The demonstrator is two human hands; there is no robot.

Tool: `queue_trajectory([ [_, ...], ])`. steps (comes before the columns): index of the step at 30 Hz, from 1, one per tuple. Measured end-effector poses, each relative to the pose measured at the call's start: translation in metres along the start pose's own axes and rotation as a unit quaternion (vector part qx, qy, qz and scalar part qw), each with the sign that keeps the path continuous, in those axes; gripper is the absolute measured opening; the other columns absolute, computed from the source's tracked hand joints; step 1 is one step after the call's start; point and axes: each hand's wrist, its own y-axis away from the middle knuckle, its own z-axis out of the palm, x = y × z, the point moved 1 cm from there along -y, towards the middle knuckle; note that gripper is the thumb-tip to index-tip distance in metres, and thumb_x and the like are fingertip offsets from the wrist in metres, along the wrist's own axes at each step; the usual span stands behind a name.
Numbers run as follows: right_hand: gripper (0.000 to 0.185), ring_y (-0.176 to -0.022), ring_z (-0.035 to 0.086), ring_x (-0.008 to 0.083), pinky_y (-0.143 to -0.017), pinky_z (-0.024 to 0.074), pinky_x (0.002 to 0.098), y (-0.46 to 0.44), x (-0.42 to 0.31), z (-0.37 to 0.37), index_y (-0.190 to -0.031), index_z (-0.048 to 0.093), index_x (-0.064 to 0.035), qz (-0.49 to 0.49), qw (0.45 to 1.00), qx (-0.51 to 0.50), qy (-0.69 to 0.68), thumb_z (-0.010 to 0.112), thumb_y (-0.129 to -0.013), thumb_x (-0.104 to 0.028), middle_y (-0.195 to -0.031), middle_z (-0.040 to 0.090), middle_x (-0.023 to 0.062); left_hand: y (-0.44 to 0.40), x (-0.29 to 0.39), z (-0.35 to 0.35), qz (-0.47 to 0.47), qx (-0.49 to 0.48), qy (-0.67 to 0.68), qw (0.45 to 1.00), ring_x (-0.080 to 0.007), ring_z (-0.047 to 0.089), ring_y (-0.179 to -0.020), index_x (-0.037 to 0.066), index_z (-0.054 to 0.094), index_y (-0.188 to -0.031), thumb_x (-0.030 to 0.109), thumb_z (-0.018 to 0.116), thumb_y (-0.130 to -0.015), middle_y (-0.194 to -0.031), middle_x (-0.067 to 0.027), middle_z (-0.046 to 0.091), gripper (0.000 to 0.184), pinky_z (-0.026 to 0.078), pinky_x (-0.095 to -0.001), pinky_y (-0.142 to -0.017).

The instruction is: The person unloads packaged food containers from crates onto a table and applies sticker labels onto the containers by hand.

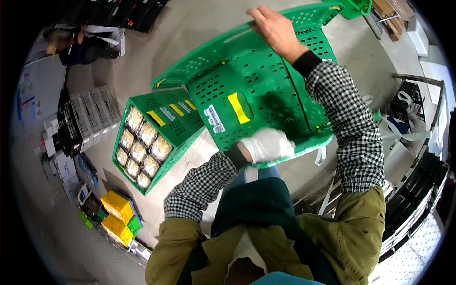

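A large green perforated crate [223,85] with yellow labels and a white sticker lies in front of me, its long side panels raised. My left hand [268,145], in a white glove, is at the near side panel; its fingers are curled but blurred, and what they hold is unclear. My right hand [275,29] is bare and reaches over the far side panel, its fingers partly spread and smeared by motion. Left of the crate stands a green crate stack [164,114] with clear packs of pale food [146,134] in the top.
Grey crates [95,111] stand at the left, with yellow crates [117,207] at the lower left. A person [78,50] is at the upper left. A metal-railed cart [418,80] and stacked black trays [411,199] are at the right.
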Motion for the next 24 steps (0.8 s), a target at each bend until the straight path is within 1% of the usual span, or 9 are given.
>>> queue_trajectory([
  [2,0.025,-0.069,0.055,0.0321,-0.059,0.0461,0.0393,0.031,0.009,0.005,-0.094,0.049,-0.0086,-0.05,0.997,0.044,-0.042,0.064,-0.078,-0.021,-0.078,0.05,0.0104,0.002,0.014,0.019,0.087,-0.037,0.258,0.962,-0.0195,0.061,-0.072,0.01,0.065,-0.087,0.03,0.045,-0.091,-0.081,-0.0054,0.064,0.029,0.049,-0.0315,-0.063],
  [3,0.028,-0.069,0.057,0.0316,-0.058,0.047,0.0392,0.054,0.012,0.009,-0.094,0.049,-0.0075,0.017,1.0,0.013,-0.021,0.065,-0.078,-0.024,-0.08,0.052,0.0106,-0.007,0.017,-0.002,-0.027,-0.147,0.292,0.945,-0.0168,0.061,-0.07,0.009,0.067,-0.09,0.03,0.045,-0.091,-0.08,-0.0059,0.064,0.03,0.049,-0.0301,-0.064],
  [4,0.031,-0.069,0.059,0.031,-0.058,0.0479,0.039,0.086,0.013,0.011,-0.094,0.049,-0.0064,0.084,0.996,-0.016,0.0,0.066,-0.077,-0.027,-0.081,0.055,0.0109,-0.008,-0.006,0.017,-0.081,-0.085,0.424,0.898,-0.0175,0.061,-0.066,0.009,0.068,-0.091,0.031,0.045,-0.09,-0.077,-0.0066,0.064,0.032,0.049,-0.03,-0.066],
  [6,0.036,-0.071,0.061,0.0303,-0.058,0.0497,0.0372,0.152,0.024,0.02,-0.092,0.049,-0.0042,0.179,0.954,-0.225,0.081,0.067,-0.078,-0.032,-0.082,0.059,0.0126,-0.015,-0.042,0.041,-0.222,0.104,0.363,0.899,-0.0205,0.061,-0.069,0.009,0.068,-0.092,0.031,0.048,-0.088,-0.079,-0.0081,0.064,0.031,0.049,-0.0339,-0.07],
  [8,0.039,-0.075,0.064,0.0296,-0.06,0.0507,0.0363,0.209,0.027,0.036,-0.091,0.049,-0.0026,0.237,0.88,-0.394,0.118,0.065,-0.08,-0.036,-0.081,0.061,0.0142,-0.019,-0.064,0.051,-0.298,0.091,-0.044,0.949,-0.0236,0.06,-0.081,0.008,0.068,-0.089,0.03,0.05,-0.086,-0.084,-0.0077,0.064,0.027,0.046,-0.037,-0.079],
  [11,0.038,-0.069,0.064,0.032,-0.059,0.0503,0.0409,0.231,0.024,0.038,-0.09,0.049,-0.0024,0.261,0.904,-0.333,0.069,0.064,-0.081,-0.036,-0.074,0.063,0.0154,-0.009,-0.096,0.089,-0.261,-0.023,-0.192,0.946,-0.0244,0.053,-0.097,0.008,0.066,-0.086,0.033,0.052,-0.085,-0.091,-0.0077,0.063,0.029,0.037,-0.0394,-0.093],
  [16,0.033,-0.063,0.063,0.0339,-0.055,0.0494,0.0437,0.205,0.022,-0.009,-0.088,0.049,-0.002,0.238,0.905,-0.347,0.065,0.058,-0.081,-0.033,-0.068,0.063,0.0155,-0.023,-0.092,0.066,-0.259,-0.216,-0.113,0.935,-0.0278,0.061,-0.086,0.005,0.069,-0.075,0.045,0.049,-0.087,-0.081,-0.0117,0.066,0.046,0.046,-0.0388,-0.075],
  [21,0.036,-0.066,0.063,0.0361,-0.058,0.0495,0.0467,0.167,0.058,-0.13,-0.099,0.053,-0.0058,0.275,0.874,-0.378,0.135,0.052,-0.082,-0.037,-0.071,0.063,0.0169,0.07,0.001,-0.011,-0.278,-0.21,-0.167,0.922,-0.0254,0.059,-0.075,0.01,0.07,-0.082,0.059,0.038,-0.088,-0.069,-0.0081,0.063,0.058,0.04,-0.0371,-0.081],
  [24,0.032,-0.074,0.062,0.0372,-0.065,0.0477,0.0497,0.183,0.127,-0.191,-0.101,0.053,-0.008,0.326,0.847,-0.341,0.246,0.051,-0.085,-0.035,-0.075,0.063,0.0195,0.152,0.044,-0.04,-0.381,-0.284,-0.169,0.863,-0.0227,0.051,-0.103,0.008,0.061,-0.11,0.055,0.043,-0.086,-0.107,-0.0083,0.061,0.056,0.032,-0.0373,-0.096],
])
